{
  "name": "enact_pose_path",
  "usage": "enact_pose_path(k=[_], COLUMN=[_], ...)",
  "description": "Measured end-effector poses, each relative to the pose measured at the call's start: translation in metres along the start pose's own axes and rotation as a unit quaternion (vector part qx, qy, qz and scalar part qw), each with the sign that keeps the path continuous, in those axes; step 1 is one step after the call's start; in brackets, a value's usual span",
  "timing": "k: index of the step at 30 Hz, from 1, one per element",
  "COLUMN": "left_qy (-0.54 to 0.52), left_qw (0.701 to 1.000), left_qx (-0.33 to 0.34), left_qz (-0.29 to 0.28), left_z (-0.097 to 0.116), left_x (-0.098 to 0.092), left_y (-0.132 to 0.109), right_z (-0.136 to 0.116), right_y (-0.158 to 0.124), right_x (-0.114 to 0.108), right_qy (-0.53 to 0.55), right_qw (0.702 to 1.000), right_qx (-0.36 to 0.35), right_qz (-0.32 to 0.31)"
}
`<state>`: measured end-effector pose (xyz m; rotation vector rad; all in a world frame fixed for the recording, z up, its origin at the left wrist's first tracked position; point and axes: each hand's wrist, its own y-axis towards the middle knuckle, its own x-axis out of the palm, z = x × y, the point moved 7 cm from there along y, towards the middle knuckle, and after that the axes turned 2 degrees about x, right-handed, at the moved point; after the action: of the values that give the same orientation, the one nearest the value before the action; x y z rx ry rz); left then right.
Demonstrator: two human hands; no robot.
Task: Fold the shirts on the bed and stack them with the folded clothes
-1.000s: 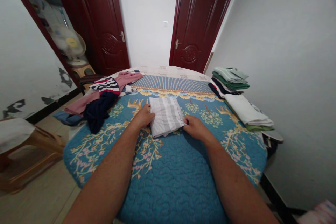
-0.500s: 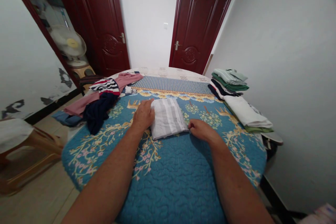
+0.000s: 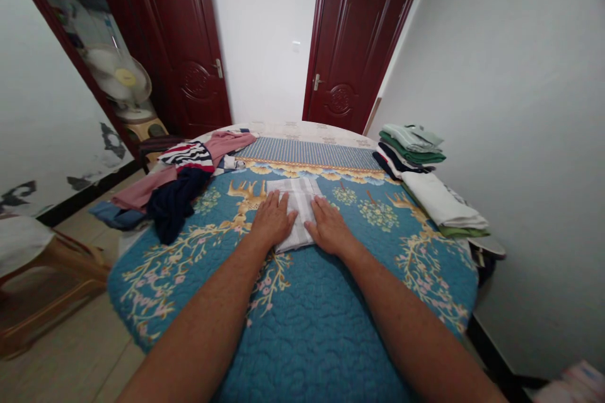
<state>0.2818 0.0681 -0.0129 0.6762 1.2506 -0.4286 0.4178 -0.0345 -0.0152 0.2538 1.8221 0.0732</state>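
Observation:
A folded grey-and-white striped garment [image 3: 299,198] lies flat on the blue patterned cover of the table [image 3: 302,321]. My left hand [image 3: 273,220] rests on its left side, fingers stretched out. On the right side of the cloth lies my right hand [image 3: 328,227], palm down with the fingers extended. The two thumbs point towards each other across the garment. Parts of the cloth are hidden beneath both hands.
Loose clothes, among them a navy garment [image 3: 174,208] and a pink one [image 3: 227,143], are heaped at the left edge. Folded stacks stand at the right: green pieces [image 3: 411,141] behind, a white one [image 3: 442,201] nearer. A stool [image 3: 51,264] is at the left.
Both hands have moved from the garment's edges onto its top. My right hand has gone from closed at the lower right corner to flat, and my left hand's fingers have straightened.

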Motion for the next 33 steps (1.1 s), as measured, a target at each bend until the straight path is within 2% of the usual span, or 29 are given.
enact_pose_path(k=[4, 8, 10, 12, 15, 17, 22, 27, 33], left_qy=[0.005, 0.0, -0.003, -0.005, -0.007, -0.007, -0.01, -0.02, -0.03], left_qw=[1.0, 1.0, 1.0, 0.999, 0.999, 0.999, 0.999, 0.998, 0.997], left_qx=[-0.012, -0.019, -0.022, -0.024, -0.025, -0.026, -0.035, -0.042, -0.043], left_qz=[-0.009, -0.018, -0.02, -0.022, -0.027, -0.028, -0.038, -0.043, -0.052], left_z=[0.002, 0.003, 0.002, 0.001, 0.001, 0.001, 0.002, 0.004, 0.003], left_x=[-0.003, -0.003, -0.002, -0.001, 0.001, 0.001, -0.001, -0.003, -0.001], left_y=[-0.003, -0.003, -0.003, -0.003, -0.003, -0.003, -0.005, -0.008, -0.008], right_z=[0.001, -0.009, -0.016, -0.018, -0.008, -0.001, 0.013, 0.019, 0.015], right_y=[0.006, 0.028, 0.045, 0.062, 0.087, 0.101, 0.127, 0.132, 0.112], right_x=[-0.009, -0.025, -0.023, -0.012, 0.003, 0.006, 0.006, 0.007, -0.003], right_qy=[-0.002, -0.002, -0.009, -0.015, -0.024, -0.026, -0.018, -0.015, -0.02], right_qw=[1.0, 0.997, 0.996, 0.998, 0.995, 0.991, 0.987, 0.986, 0.982], right_qx=[0.026, 0.028, 0.02, 0.035, 0.099, 0.131, 0.156, 0.165, 0.161], right_qz=[-0.011, 0.066, 0.083, 0.056, 0.011, 0.002, -0.022, -0.017, 0.095])
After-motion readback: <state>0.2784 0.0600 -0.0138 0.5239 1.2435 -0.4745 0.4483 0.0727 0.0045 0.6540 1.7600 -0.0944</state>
